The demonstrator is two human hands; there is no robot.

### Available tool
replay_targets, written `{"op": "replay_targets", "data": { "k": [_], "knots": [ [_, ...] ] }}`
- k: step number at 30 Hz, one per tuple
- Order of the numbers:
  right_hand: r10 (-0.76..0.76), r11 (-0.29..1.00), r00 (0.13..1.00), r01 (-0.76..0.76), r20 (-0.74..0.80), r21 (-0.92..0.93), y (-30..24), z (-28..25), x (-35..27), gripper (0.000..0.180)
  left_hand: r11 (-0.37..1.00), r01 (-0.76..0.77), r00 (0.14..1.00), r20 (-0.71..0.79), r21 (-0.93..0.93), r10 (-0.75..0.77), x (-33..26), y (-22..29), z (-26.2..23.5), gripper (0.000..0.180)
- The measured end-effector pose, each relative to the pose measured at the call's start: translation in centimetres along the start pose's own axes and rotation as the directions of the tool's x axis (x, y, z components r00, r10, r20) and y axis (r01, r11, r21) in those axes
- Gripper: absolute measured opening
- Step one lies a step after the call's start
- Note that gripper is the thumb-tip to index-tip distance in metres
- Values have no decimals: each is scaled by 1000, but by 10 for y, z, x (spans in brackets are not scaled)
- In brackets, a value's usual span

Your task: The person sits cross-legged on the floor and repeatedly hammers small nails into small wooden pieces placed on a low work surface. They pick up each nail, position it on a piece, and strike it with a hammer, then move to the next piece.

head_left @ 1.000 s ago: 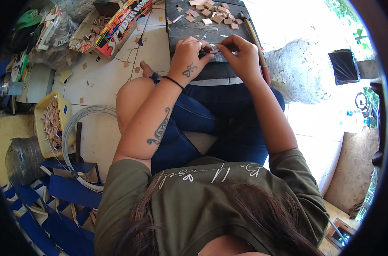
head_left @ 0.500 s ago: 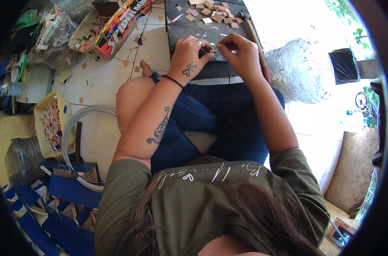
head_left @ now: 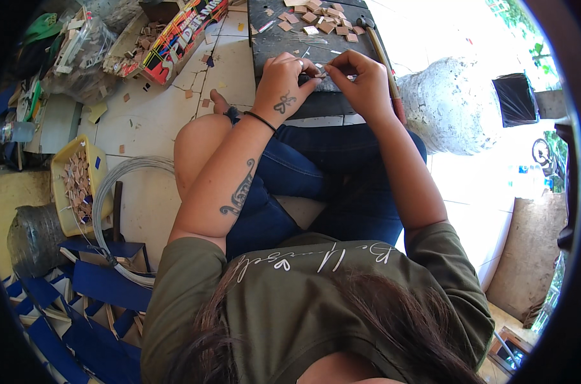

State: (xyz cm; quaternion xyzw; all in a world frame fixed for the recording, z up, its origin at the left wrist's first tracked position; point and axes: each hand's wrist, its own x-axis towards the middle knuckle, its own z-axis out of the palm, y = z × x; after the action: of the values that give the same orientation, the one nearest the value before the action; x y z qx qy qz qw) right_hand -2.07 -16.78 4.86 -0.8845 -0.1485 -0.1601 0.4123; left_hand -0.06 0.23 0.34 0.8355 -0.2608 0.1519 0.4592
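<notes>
Low over a dark work board (head_left: 262,48), two bare hands are held close together, with their fingertips nearly meeting near the board's front edge. A small brown piece (head_left: 320,76) is pinched between the thumb and forefinger of the left hand (head_left: 282,78), on which a ring is worn; the pinch is closed, though the piece is too small to be told in detail. It is met from the other side by the right hand (head_left: 364,82), whose thumb and forefinger are brought nearly together at its end; whether anything thin is gripped between them cannot be told. Farther up the board, square brown tiles (head_left: 326,28) are scattered in a loose group, and thin pale strips (head_left: 311,43) are strewn between them and the hands. Along the board's right side a hammer (head_left: 378,52) is laid, its handle pointed back toward the person and partly covered by the right hand. To the left, more brown pieces are held in a printed carton (head_left: 186,40) and in a yellow plastic tub (head_left: 98,168), beside which a coil of wire (head_left: 99,214) is set on the tiled floor (head_left: 151,125), close to blue boxes (head_left: 106,281).
</notes>
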Motion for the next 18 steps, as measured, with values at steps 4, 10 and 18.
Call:
{"op": "replay_targets", "data": {
  "k": [4, 10, 18],
  "knots": [
    [1, 1000, 1000, -1, 6, -2, 0, -1, 0, 12, 1000, -6, 1000, -3, 9, 6, 0, 0, 0, 13],
    [-6, 1000, 1000, 6, 4, 3, 1, -1, -1, 11, 1000, -10, 1000, -8, 2, 10, 0, 0, 1, 12],
    [7, 1000, 1000, -7, 10, 8, 0, -2, -1, 11, 1000, 3, 1000, -9, -12, -3, -1, 0, 2, 12]
  ]
}}
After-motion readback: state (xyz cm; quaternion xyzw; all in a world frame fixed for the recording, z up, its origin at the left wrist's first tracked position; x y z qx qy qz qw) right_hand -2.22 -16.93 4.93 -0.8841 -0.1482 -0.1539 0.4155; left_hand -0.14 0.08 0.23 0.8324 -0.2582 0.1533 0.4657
